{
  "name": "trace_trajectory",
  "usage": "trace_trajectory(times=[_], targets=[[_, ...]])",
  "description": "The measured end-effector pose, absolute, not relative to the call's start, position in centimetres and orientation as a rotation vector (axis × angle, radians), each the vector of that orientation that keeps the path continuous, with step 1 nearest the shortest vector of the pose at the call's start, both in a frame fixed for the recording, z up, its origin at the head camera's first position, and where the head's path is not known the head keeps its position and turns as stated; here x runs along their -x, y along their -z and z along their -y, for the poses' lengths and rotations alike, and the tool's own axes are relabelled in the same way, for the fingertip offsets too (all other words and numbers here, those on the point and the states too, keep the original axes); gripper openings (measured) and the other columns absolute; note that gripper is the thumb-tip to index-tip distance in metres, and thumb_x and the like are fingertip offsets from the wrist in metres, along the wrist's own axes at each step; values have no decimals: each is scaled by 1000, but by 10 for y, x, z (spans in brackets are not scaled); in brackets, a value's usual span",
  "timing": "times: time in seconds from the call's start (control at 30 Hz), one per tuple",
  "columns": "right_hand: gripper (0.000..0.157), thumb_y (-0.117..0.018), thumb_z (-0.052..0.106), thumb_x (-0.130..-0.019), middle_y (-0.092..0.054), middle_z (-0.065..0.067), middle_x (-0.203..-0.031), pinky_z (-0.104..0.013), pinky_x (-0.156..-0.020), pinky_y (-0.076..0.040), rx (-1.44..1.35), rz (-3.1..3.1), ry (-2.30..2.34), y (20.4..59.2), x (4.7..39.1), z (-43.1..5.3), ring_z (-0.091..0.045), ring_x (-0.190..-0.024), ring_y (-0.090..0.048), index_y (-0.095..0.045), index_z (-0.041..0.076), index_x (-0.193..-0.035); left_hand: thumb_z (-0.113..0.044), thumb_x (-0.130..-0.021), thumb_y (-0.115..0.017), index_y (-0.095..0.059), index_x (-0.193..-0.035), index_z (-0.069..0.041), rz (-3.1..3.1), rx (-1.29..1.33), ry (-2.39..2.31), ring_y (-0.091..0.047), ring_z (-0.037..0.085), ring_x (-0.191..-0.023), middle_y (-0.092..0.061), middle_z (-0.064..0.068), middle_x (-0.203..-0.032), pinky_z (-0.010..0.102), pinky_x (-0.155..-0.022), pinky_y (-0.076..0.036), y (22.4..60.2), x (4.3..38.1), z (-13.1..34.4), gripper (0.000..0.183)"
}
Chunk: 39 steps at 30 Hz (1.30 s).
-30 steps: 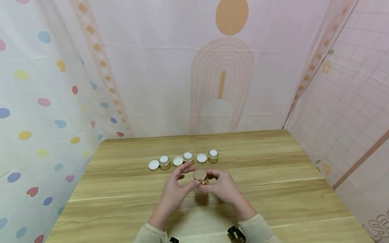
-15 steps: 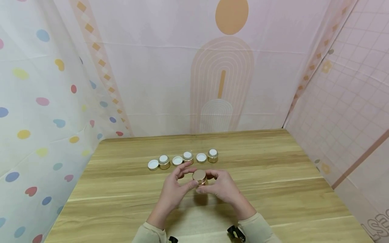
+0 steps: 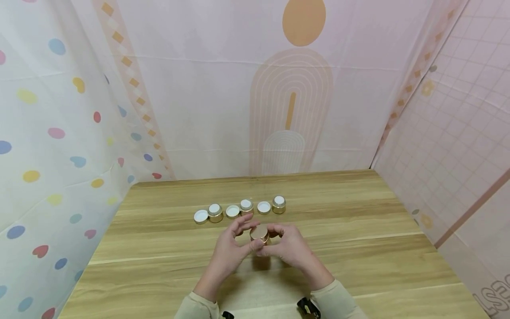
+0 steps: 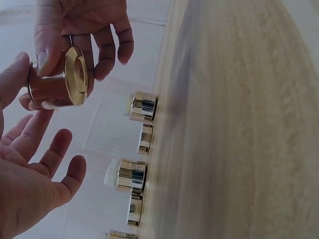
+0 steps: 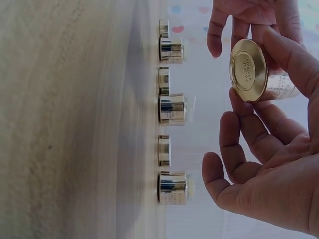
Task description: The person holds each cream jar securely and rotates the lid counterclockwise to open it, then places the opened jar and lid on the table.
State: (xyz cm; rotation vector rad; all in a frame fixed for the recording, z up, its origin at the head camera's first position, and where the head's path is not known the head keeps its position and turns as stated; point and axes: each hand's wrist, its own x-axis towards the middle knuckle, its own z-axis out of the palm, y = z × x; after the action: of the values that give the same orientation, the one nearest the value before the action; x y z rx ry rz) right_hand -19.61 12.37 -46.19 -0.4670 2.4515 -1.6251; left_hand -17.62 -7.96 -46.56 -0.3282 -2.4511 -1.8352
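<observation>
A gold cosmetic jar (image 3: 260, 231) with its lid on is held above the table. My left hand (image 3: 233, 247) pinches it at the lid end between thumb and fingers. From the other side, my right hand (image 3: 290, 246) grips the lower body. In the right wrist view the jar's gold base (image 5: 248, 70) shows small printed digits. The left wrist view shows the same jar (image 4: 57, 87) lying sideways in that picture, with the left hand's other fingers spread apart from it.
Behind the hands, a row on the wooden table (image 3: 338, 266) holds three lidless gold jars, the rightmost jar (image 3: 279, 205) among them. Three upturned lids stand beside them, including the leftmost lid (image 3: 201, 216). Patterned cloth (image 3: 207, 110) hangs around the table.
Both hands have shifted slightly left and toward the body with the jar. The row of jars and lids stays put.
</observation>
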Motion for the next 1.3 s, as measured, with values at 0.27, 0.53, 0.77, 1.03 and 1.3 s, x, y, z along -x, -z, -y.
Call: trace_trajectory(times=[0.27,0.53,0.77,1.03,1.3], targets=[[38,-96,27,-78,-75,2,-108,-34,-86,-50,455,-2467,1605,461,194,-122,-18,-108,-61,-81,13,-110,-23,-86,-90,-58,-149,-17,2452,344,1814,-57,28,-144,-76,2,-135,58,-119,-41,468,176,79,71],[44,-97,25,-77,-76,-1,-109,-33,-86,-50,349,-2481,1641,461,196,-126,-19,-109,-61,-81,15,-116,-23,-89,-88,-60,-148,-16,2431,335,1790,-65,28,-136,-77,4,-134,57,-117,-43,468,174,78,66],[44,-97,26,-76,-76,1,-109,-33,-88,-49,379,-2454,1645,460,196,-128,-17,-109,-62,-81,17,-116,-22,-88,-89,-61,-146,-15,2431,349,1771,-67,29,-129,-77,4,-130,54,-114,-46,467,174,79,65],[40,-96,26,-79,-78,4,-109,-45,-98,-52,498,-2435,1634,459,194,-126,-15,-108,-64,-81,22,-116,-21,-85,-92,-67,-141,-9,2460,359,1765,-64,31,-131,-74,12,-137,53,-112,-47,469,175,78,63],[44,-95,24,-79,-79,-6,-114,-46,-101,-49,516,-2441,1618,460,193,-124,-15,-109,-64,-81,16,-120,-22,-85,-93,-73,-130,-9,2465,318,1815,-63,37,-131,-75,13,-134,55,-114,-43,469,174,76,52]])
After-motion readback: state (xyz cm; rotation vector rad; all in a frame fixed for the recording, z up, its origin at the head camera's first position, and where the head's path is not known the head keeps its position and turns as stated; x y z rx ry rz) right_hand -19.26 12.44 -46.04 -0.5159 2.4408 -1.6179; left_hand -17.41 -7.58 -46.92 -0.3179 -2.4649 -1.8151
